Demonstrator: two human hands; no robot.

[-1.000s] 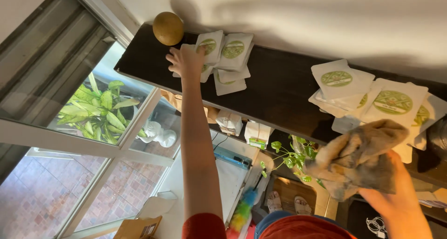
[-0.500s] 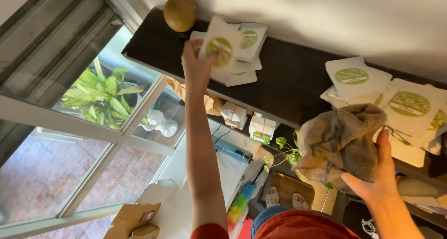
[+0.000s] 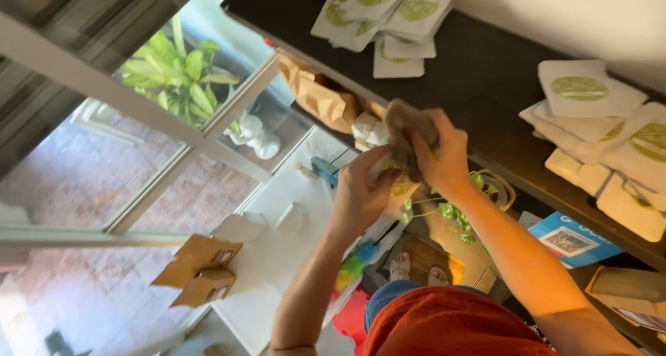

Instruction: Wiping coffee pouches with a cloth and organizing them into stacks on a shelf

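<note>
While the head camera looks steeply down, both hands meet just below the front edge of the dark shelf (image 3: 458,71), which serves as the landmark here. Left hand (image 3: 361,189): fingers curled closed around a white pouch (image 3: 397,182) with a green round label, only part of it showing between the two hands. Right hand (image 3: 437,155): closed on a bunched grey-brown cloth (image 3: 406,130), pressed against the pouch. Pouch and cloth sit in front of the shelf, not on it.

On the shelf, far left end: a loose pile of white pouches (image 3: 385,16) with green labels, overlapping. On the shelf, right end: a second pile (image 3: 596,120) of the same kind, stacked unevenly. Under the shelf, left part: a brown paper bag (image 3: 316,92) and small white wrapped packs (image 3: 366,128). Below the shelf, near the right forearm: a trailing green plant (image 3: 451,210) and a blue box (image 3: 572,238). Left of the shelf: a window frame (image 3: 173,130), leafy plant (image 3: 177,68) and small white figurine (image 3: 257,137) beyond the glass. Further below: a white counter (image 3: 277,259), folded cardboard piece (image 3: 201,269), multicoloured duster (image 3: 350,269).
</note>
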